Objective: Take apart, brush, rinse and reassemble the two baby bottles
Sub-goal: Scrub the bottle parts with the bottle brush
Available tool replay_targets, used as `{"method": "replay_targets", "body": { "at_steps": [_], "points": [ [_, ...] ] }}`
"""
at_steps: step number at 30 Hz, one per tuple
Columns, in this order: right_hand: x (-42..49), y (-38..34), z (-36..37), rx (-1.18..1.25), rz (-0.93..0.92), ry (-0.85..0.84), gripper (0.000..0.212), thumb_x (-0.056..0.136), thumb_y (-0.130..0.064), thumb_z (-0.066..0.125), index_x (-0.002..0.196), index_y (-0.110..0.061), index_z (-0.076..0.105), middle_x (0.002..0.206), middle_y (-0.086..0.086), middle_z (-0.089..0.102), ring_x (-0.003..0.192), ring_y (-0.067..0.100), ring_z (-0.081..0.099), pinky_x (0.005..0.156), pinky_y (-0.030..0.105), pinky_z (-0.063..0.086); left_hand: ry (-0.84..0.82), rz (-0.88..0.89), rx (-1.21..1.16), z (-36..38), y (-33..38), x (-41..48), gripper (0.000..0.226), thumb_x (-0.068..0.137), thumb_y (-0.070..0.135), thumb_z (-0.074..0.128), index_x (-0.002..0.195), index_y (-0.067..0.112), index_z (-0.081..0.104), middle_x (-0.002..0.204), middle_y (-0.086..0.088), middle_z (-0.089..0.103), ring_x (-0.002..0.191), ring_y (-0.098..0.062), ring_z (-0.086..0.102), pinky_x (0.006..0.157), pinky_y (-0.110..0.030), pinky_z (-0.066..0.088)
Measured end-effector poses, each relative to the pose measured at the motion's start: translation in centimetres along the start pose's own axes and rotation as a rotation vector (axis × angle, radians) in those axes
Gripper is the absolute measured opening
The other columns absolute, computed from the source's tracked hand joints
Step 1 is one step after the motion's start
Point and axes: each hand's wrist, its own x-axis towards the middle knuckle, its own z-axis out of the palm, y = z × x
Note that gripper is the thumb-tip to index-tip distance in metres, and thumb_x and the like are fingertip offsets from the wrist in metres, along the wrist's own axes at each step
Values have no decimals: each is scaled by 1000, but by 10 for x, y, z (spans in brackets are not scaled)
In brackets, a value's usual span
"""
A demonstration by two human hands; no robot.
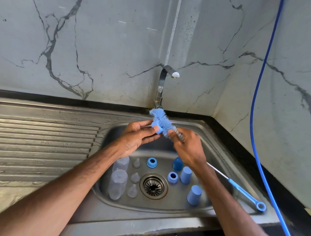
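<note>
My left hand point(138, 136) grips a small blue bottle collar point(157, 127) above the sink basin. My right hand point(187, 147) holds the blue bottle brush point(161, 119) just below its bristles, which press against the collar; its long handle point(244, 194) trails down to the right. On the basin floor lie two clear bottles point(119, 177), three clear teats point(135, 177), two blue collars point(152, 162) and several blue caps point(194, 194).
The steel sink point(219, 152) has a drain strainer point(154, 186) in the middle and a ribbed draining board point(41, 141) to the left. A tap point(164, 82) stands behind, with no water running. A blue hose point(258, 122) hangs along the right wall.
</note>
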Motion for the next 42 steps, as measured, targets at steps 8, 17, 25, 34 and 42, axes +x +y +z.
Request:
{"method": "replay_targets", "body": {
  "at_steps": [8, 17, 25, 34, 42],
  "points": [
    [-2, -1, -2, 10, -50, -33, 28, 101, -49, 54, 78, -34, 62, 57, -7, 56, 53, 15, 51, 52, 34, 45, 41, -39, 110, -6, 4, -1, 34, 92, 10, 72, 124, 0, 68, 116, -17, 75, 107, -27, 74, 88, -29, 61],
    [-7, -3, -1, 39, -55, -78, 29, 101, -51, 55, 74, -40, 60, 61, -5, 61, 56, 19, 60, 56, 45, 55, 116, -34, 185, -14, 4, 0, 34, 91, 3, 71, 124, -3, 68, 115, -18, 75, 106, -27, 74, 91, -34, 61],
    [-6, -4, 4, 84, -62, -38, 25, 99, -58, 50, 78, -51, 61, 62, -10, 62, 55, 14, 60, 54, 41, 57, 124, 5, 24, -5, -1, 2, 30, 91, 4, 71, 120, 0, 69, 117, -17, 75, 113, -29, 71, 90, -30, 61],
    [0, 2, 0, 52, 25, -5, 23, 101, -52, 53, 84, -43, 64, 64, -6, 65, 60, 17, 65, 61, 45, 60, -25, -16, 67, -5, 3, 1, 45, 89, 14, 73, 130, -2, 64, 124, -18, 72, 116, -28, 70, 95, -30, 58],
    [-2, 0, 1, 106, 9, -25, 30, 101, -52, 55, 77, -37, 64, 63, 2, 65, 51, 17, 59, 53, 41, 55, 39, 10, 78, -6, 1, 2, 48, 86, 15, 75, 128, -4, 64, 122, -18, 73, 117, -27, 69, 98, -33, 57]
  ]
}}
